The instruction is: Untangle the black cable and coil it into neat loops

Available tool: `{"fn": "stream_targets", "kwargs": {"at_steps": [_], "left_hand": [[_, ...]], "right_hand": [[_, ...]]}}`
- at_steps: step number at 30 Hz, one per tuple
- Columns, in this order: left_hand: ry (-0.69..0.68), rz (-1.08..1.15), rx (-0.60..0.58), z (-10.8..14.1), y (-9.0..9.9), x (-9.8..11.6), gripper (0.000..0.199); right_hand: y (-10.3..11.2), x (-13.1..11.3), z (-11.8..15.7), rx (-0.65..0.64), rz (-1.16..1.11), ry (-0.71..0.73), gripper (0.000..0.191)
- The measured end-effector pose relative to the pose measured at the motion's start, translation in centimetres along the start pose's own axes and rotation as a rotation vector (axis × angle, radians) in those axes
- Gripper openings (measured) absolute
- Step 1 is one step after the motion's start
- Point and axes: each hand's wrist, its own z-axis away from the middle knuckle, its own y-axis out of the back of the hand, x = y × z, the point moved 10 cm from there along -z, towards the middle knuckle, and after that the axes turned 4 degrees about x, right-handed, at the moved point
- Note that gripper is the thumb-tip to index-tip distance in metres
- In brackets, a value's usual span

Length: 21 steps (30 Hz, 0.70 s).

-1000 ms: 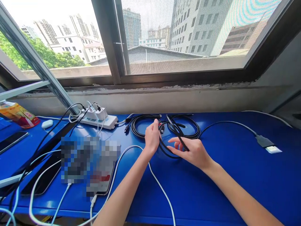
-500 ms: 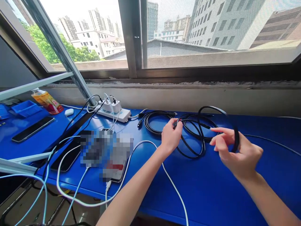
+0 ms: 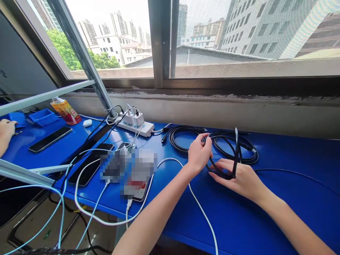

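My left hand (image 3: 198, 154) is closed, its thumb and fingers pinching the gathered turns of a black cable (image 3: 236, 150) above the blue table. Lower and to the right, my right hand (image 3: 243, 180) has its fingers round the bottom of the cable's raised loop. A single length of black cable trails away to the right over the tabletop. Behind my hands lie two other coiled black cables, a left coil (image 3: 175, 141) with its plug showing and a right coil (image 3: 255, 157), partly covered by my hands and the loop.
A white power strip (image 3: 145, 129) with plugged-in chargers stands by the wall. Phones (image 3: 90, 170) and white cables (image 3: 198, 203) lie on the blue table (image 3: 292, 209). A metal frame (image 3: 77, 46) rises at left, where another person's hand (image 3: 5, 136) rests near blue trays (image 3: 44, 117).
My right hand has moved left and down toward my left hand, bringing the loop with it. Another person's hand has come into view at far left. The view has shifted slightly.
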Motion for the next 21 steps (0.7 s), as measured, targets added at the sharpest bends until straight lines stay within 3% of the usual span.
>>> {"fn": "stream_targets", "kwargs": {"at_steps": [4,8,13,17,21], "left_hand": [[-0.044,-0.21,0.019,0.1,0.5,0.7,0.036],[-0.19,-0.514,0.207,0.7,2.5,3.5,0.036],[-0.333,-0.625,0.337,5.0,6.2,5.3,0.022],[-0.442,-0.776,0.507,10.4,12.6,4.6,0.022],[-0.29,-1.018,0.758,13.5,20.4,2.2,0.028]], "right_hand": [[-0.3,-0.2,-0.4,-0.023,-0.018,-0.016,0.03],[-0.2,-0.8,-0.8,-0.03,-0.038,-0.019,0.032],[-0.4,-0.8,-0.4,0.016,-0.037,0.003,0.038],[-1.0,-0.5,0.2,0.03,-0.081,0.019,0.038],[-0.5,-1.4,-0.1,0.056,-0.063,0.078,0.04]]}}
